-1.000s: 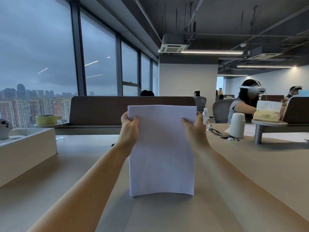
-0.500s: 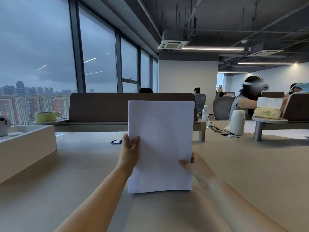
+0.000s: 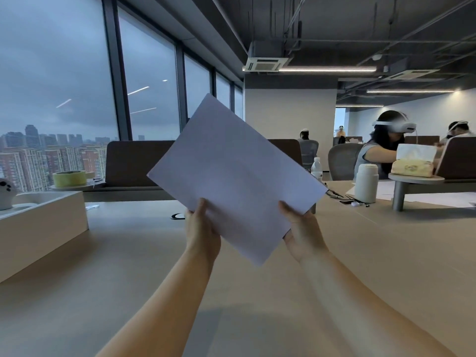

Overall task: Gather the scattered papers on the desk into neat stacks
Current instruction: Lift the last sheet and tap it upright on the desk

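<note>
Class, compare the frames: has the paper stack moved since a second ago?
Yes. The paper stack has risen off the desk and tilted, its top corner now above the brown partition.

Green tape roll [image 3: 69, 178] at left, white bottle [image 3: 366, 182], tissue pack [image 3: 411, 164], person wearing headset [image 3: 367, 157]

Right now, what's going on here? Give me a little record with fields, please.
place: office desk
papers: one white sheaf, tilted, a corner pointing down, held above the desk
left hand: grips the papers' lower left edge
right hand: grips their lower right edge
far left: pale box, green tape roll beyond it
far right: white bottle, tissue pack
task state: papers gathered in hand, not yet set down
</note>
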`<state>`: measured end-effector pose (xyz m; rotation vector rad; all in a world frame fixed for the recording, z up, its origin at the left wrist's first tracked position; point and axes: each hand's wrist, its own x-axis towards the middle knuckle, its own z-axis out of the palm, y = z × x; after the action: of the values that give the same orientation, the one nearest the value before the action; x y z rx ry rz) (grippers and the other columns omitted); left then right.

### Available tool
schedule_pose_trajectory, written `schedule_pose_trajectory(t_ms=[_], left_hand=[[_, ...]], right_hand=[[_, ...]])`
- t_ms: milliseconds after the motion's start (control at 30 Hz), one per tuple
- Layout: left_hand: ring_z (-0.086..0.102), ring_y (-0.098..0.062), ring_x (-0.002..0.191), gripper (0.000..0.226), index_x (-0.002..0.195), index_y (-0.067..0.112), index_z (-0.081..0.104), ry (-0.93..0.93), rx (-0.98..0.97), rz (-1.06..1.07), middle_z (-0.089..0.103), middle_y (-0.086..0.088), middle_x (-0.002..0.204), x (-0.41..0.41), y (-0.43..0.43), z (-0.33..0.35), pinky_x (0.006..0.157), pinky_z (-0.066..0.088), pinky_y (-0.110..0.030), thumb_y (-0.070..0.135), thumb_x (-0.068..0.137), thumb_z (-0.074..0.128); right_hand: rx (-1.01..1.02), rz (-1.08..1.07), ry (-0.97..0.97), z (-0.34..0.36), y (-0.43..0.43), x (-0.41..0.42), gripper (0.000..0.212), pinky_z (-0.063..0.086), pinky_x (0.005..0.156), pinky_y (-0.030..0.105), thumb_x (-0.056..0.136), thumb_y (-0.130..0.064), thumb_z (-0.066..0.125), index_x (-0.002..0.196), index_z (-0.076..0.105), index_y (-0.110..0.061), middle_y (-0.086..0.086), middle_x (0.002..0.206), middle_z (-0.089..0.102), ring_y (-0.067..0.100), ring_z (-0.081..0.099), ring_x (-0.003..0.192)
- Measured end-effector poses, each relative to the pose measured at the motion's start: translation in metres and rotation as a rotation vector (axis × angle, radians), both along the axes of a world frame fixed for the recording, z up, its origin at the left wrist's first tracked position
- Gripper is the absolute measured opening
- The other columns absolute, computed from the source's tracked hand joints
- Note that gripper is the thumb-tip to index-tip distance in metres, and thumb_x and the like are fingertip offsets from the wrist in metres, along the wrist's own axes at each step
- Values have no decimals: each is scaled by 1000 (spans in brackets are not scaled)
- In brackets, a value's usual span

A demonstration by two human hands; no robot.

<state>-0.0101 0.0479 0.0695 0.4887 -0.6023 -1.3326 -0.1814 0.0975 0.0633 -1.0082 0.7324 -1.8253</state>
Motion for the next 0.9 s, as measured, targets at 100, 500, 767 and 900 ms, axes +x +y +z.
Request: schedule_pose_trajectory(t_ms=[100,500,767,900], left_hand=[[62,-15,95,31,126,21,51,-30,-28,-53,64,0,114,24,-7,-12,76,48,-28,20,95,51],[54,-24,99,17,115,12,44,-943,-28,87,56,-5,104,88,-11,-31,87,45,-40,18,99,47],[46,-21,108,21,116,17,34,-1029,-47,123,47,-5,117,78,-19,-56,89,37,-34,13,99,46],[47,-24,108,16,113,16,35,-1070,-40,156,47,-7,117,74,-22,-61,86,35,-34,11,100,43]], right_hand=[[14,-158,39,1,-1,-13,24,48,74,32,86,0,63,95,64,-22,0,94,71,23,63,89],[70,-196,460,-5,-11,-39,25,53,74,34,85,-6,67,108,62,-14,7,103,69,24,67,87],[122,-129,477,-26,-18,-42,36,56,76,35,81,-9,72,115,61,-5,13,108,70,27,69,96],[171,-134,498,-42,-20,-44,18,52,89,47,88,-6,63,106,62,-8,18,112,68,34,66,103]])
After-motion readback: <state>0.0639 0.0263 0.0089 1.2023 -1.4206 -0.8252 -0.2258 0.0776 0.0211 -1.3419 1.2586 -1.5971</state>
